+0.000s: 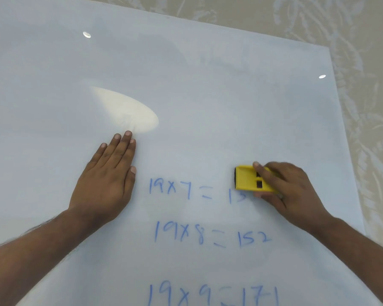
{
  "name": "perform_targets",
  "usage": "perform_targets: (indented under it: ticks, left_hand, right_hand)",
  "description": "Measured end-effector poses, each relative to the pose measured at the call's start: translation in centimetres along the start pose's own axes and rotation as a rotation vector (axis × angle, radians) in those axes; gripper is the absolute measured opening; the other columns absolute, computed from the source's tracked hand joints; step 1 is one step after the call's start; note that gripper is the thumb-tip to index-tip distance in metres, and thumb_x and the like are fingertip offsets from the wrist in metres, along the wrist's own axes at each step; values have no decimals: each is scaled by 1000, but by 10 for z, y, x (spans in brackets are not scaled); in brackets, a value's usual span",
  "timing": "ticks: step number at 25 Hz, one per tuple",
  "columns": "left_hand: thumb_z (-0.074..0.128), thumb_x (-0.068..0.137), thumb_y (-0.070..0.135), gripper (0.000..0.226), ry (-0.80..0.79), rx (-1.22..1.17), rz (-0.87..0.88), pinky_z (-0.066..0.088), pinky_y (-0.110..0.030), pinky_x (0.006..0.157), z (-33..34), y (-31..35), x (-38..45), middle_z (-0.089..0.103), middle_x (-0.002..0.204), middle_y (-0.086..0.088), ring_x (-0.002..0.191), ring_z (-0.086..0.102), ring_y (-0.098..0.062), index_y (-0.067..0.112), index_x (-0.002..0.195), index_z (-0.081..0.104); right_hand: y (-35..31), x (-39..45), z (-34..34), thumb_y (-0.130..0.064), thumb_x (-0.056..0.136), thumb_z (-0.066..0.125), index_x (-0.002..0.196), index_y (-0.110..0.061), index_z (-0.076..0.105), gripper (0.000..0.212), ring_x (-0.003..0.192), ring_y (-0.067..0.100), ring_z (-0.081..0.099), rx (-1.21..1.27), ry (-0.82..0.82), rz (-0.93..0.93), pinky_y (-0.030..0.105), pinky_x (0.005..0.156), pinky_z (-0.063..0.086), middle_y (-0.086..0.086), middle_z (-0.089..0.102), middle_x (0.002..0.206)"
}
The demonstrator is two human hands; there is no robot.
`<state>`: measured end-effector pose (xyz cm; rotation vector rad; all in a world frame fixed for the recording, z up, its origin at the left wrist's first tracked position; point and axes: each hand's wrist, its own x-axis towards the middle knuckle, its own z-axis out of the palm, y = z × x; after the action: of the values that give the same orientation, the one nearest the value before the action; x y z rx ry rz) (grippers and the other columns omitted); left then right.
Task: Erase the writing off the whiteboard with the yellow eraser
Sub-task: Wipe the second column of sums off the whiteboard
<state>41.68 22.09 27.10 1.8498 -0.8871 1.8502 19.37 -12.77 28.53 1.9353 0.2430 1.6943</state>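
Whiteboard (186,74) is lying flat on a leaf-patterned covering (367,107), filling most of the head view. Three lines of blue sums are showing in its lower middle: the top line (179,191), the middle line (210,235) and the bottom line (212,294). The end of the top line's answer is already looking wiped away, so erasing is judged as just starting.

Yellow eraser (251,178) is sitting on the board at the right end of that top line, dark felt edge facing left. Right hand (290,188) is gripping the eraser, with fingers over its top and thumb under its near side, apparently to press the felt down and drag it leftward.

Left hand (106,177) is lying flat and open, holding nothing, just left of the writing, probably steadying the board against sliding.
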Motion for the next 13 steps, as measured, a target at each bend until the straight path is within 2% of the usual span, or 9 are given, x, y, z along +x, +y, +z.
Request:
perform_targets:
  ticks: [2, 4, 9, 13]
  left_hand:
    - [23, 103, 29, 60, -5, 2, -2, 16, -44, 127, 0, 1, -1, 20, 168, -7, 156, 17, -22, 3, 158, 25]
    - [23, 103, 29, 60, -12, -1, -2, 15, -43, 128, 0, 0, -2, 19, 168, -7, 156, 16, -22, 4, 158, 24]
    - [22, 103, 31, 61, -33, -2, -5, 11, -40, 128, 1, 0, -9, 17, 169, -5, 157, 14, -20, 4, 159, 22]
    - [22, 103, 30, 61, -27, -3, -5, 13, -42, 128, 0, 1, -12, 18, 168, -7, 156, 16, -22, 3, 158, 24]
  right_hand:
    - [-6, 19, 2, -53, 96, 41, 139, -13, 52, 60, 104, 33, 55, 31, 49, 138, 39, 88, 39, 14, 60, 116]
    - [-21, 31, 8, -53, 93, 46, 137, -14, 54, 59, 105, 30, 54, 68, 85, 184, 38, 89, 39, 13, 60, 116]
    - [-37, -14, 12, -52, 95, 51, 141, -15, 50, 58, 104, 28, 56, 102, -17, -52, 37, 93, 40, 8, 59, 117]
    - [-16, -29, 5, -52, 94, 52, 139, -14, 52, 59, 101, 31, 58, 55, -10, -59, 39, 89, 42, 10, 61, 114]
